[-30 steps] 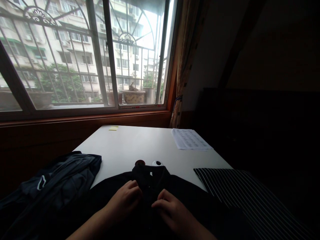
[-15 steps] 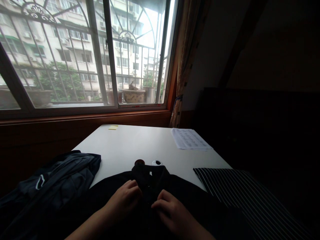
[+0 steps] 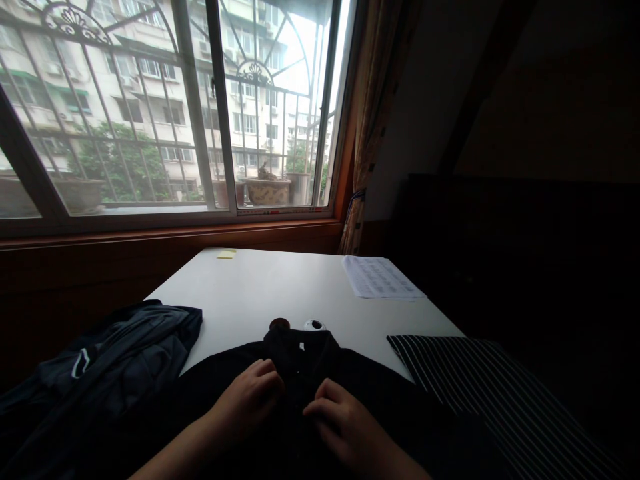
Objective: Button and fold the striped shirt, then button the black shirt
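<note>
A black shirt [image 3: 385, 407] lies spread on the near part of the white table [image 3: 260, 293], its collar [image 3: 300, 347] pointing towards the window. My left hand [image 3: 247, 397] and my right hand [image 3: 343, 423] rest side by side on the shirt's front just below the collar. Both have their fingers curled and pinching the fabric at the button line. What exactly sits between the fingertips is too dark to make out.
A dark grey garment [image 3: 115, 360] is heaped at the left. A black-and-white striped cloth [image 3: 480, 393] lies at the right. A printed sheet [image 3: 377, 277] and a yellow sticky note [image 3: 226, 254] lie farther back. Two small round objects [image 3: 297, 325] sit beyond the collar.
</note>
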Demonstrator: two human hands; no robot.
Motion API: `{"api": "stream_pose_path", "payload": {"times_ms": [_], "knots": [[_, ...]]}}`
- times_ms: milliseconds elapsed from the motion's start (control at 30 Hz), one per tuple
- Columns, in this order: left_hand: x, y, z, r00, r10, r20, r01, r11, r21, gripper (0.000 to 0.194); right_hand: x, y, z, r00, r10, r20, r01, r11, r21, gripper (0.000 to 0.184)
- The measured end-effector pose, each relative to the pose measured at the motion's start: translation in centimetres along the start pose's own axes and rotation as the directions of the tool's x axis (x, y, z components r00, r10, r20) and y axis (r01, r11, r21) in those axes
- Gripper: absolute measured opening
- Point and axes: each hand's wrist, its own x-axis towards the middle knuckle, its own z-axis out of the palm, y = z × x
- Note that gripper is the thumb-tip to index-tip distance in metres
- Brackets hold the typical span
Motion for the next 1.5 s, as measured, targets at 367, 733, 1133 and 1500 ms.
{"api": "stream_pose_path", "payload": {"times_ms": [367, 733, 1133, 1500], "knots": [[0.12, -0.05, -0.11, 1.0, -0.003, 0.012, 0.002, 1.0, 0.017, 0.015, 0.05, 0.48, 0.19, 1.0, -0.012, 0.004, 0.012, 1.0, -0.01, 0.031], [0.05, -0.04, 0.01, 0.999, -0.026, 0.022, 0.025, 1.0, 0.019, 0.015, 0.02, 0.49, 0.21, 1.0, -0.006, 0.009, 0.006, 1.0, -0.002, 0.031], [0.09, 0.13, -0.21, 0.999, -0.044, 0.03, 0.044, 0.999, 0.014, 0.019, -0.04, 0.33, 0.04, 1.0, 0.005, 0.01, -0.005, 1.0, -0.007, 0.032], [-0.08, -0.24, 0.15, 0.999, -0.031, 0.031, 0.03, 0.999, 0.034, 0.021, 0.01, 0.5, 0.16, 1.0, 0.009, 0.006, -0.008, 1.0, -0.027, 0.033]]}}
